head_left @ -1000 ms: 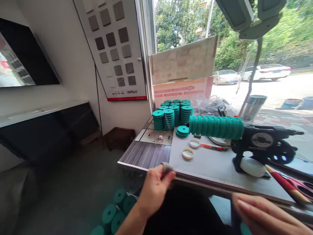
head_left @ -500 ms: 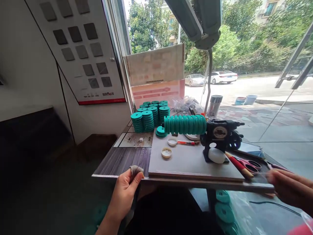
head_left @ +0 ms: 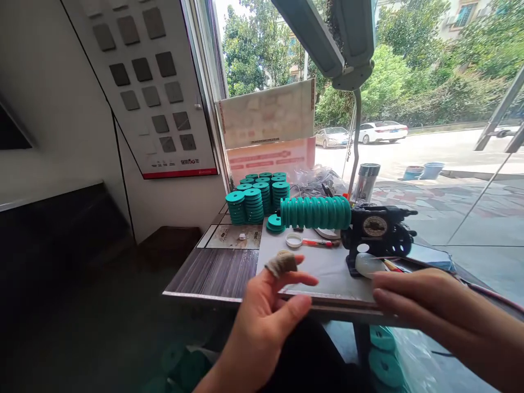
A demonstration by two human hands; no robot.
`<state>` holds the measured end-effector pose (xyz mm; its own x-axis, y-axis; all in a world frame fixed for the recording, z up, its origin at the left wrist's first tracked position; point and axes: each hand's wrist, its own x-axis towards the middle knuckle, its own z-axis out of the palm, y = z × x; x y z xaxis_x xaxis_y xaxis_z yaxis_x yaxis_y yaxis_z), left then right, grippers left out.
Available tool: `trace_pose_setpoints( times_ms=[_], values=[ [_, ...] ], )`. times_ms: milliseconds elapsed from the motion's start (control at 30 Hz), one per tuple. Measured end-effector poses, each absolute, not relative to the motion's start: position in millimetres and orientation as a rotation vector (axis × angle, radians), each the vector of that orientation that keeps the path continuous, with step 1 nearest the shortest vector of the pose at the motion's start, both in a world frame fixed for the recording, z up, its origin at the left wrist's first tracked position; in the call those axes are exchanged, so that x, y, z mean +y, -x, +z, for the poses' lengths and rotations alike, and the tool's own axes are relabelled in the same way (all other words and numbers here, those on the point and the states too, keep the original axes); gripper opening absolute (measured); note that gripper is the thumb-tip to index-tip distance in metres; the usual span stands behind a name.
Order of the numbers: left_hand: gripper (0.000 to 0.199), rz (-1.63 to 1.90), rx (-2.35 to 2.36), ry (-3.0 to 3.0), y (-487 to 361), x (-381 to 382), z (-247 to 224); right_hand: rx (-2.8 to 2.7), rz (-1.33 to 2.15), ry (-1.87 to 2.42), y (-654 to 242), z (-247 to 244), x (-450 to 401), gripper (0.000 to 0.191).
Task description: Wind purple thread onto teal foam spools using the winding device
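My left hand (head_left: 268, 314) is raised in front of the white board, thumb and fingers apart, with nothing between them. A grey-beige cloth wrap (head_left: 282, 264) covers one of its fingers. My right hand (head_left: 438, 311) is over the board's right front edge, fingertips pressed together toward the left. What they pinch, if anything, is too fine to make out. Beyond both hands, a row of teal grooved discs (head_left: 315, 213) sits on the shaft of a black hand-cranked winding machine (head_left: 374, 232). A round white object (head_left: 368, 265) rests at the machine's base.
Stacks of teal discs (head_left: 252, 206) stand at the back left. On the white board (head_left: 270, 245) lie a small white ring-shaped lid (head_left: 293, 240) and an orange-red pen-like tool (head_left: 319, 243). A lamp (head_left: 347, 60) hangs above. More teal discs (head_left: 385, 365) lie below the table.
My left hand has moved right and up over the board and its fingers have spread. My right hand has come left from the far right, now hiding the scissors. The view has shifted slightly.
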<state>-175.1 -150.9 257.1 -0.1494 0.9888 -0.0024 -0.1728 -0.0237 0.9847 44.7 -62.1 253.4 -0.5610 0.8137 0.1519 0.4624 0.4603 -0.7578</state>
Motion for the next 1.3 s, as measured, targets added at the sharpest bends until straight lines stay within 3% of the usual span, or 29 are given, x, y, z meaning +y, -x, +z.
trace_pose_setpoints(
  times_ms=[167,567,900,1100,1267,1300],
  values=[
    [0.053,1.317,0.926,-0.802,150.2,-121.5,230.9,-2.527,0.913,0.88,14.2,282.9,-54.2,0.039],
    [0.028,1.188,0.906,-0.875,158.2,-121.6,205.4,-2.461,1.062,0.825,28.0,273.6,-34.4,0.042],
    [0.037,1.3,0.915,-0.872,154.3,-121.1,186.5,-1.936,1.33,0.901,30.1,233.3,-44.1,0.06],
    [0.045,1.309,1.039,-0.976,150.1,-119.4,178.2,-2.123,1.379,0.881,46.9,209.7,-68.3,0.05],
    [0.041,1.429,1.169,-0.947,155.4,-121.1,176.6,-1.706,1.172,0.97,47.8,201.6,-59.4,0.087],
    [0.04,1.451,1.169,-0.93,157.1,-121.5,177.4,-1.635,1.06,0.983,45.2,199.0,-58.5,0.086]
  ],
)
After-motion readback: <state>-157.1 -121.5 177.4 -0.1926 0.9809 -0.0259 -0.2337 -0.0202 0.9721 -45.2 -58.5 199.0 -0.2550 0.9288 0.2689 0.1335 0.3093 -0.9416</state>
